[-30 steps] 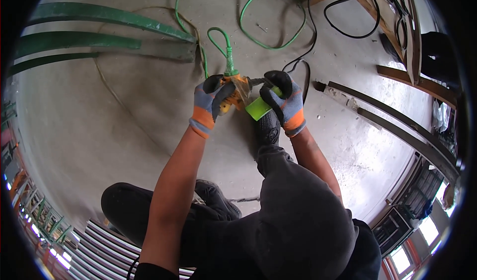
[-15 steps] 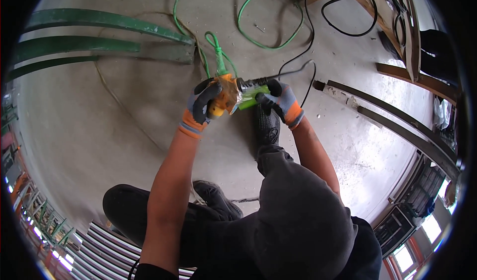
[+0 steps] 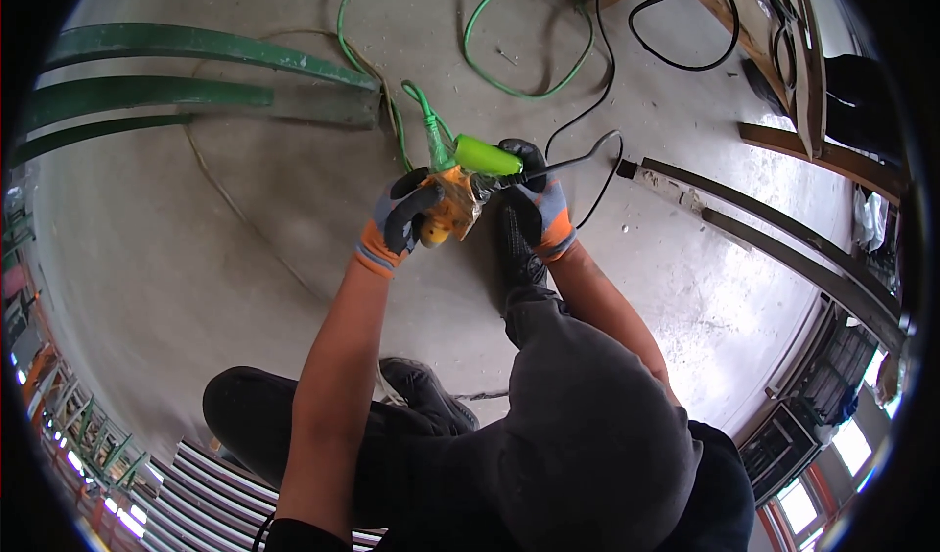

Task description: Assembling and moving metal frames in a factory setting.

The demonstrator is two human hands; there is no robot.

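- A grey concrete floor (image 3: 323, 190) spreads beneath the person's hands.
- Long green beams (image 3: 211, 48) lie to the left, well apart from the left hand.
- Two dark metal rails (image 3: 783, 217) lie to the right, well apart from the right hand.
- The person's grey-clad leg (image 3: 607, 405) is bent below the hands, its dark shoe just under the right wrist.
- A green cable (image 3: 534, 95) loops over the floor beyond the hands; a green lead runs into the top of the held block.
- A black cable (image 3: 586, 156) arches out from beside the right hand.
- The left hand (image 3: 399, 209), gloved, is curled around the left side of an orange block (image 3: 452, 199), which sits between the two hands, partly under clear film.
- The right hand (image 3: 537, 194), also gloved, has its fingers bent in around the black cable's end and the near end of a bright green cylinder (image 3: 487, 155); its exact grip cannot be told.
- That cylinder lies just above and right of the block.
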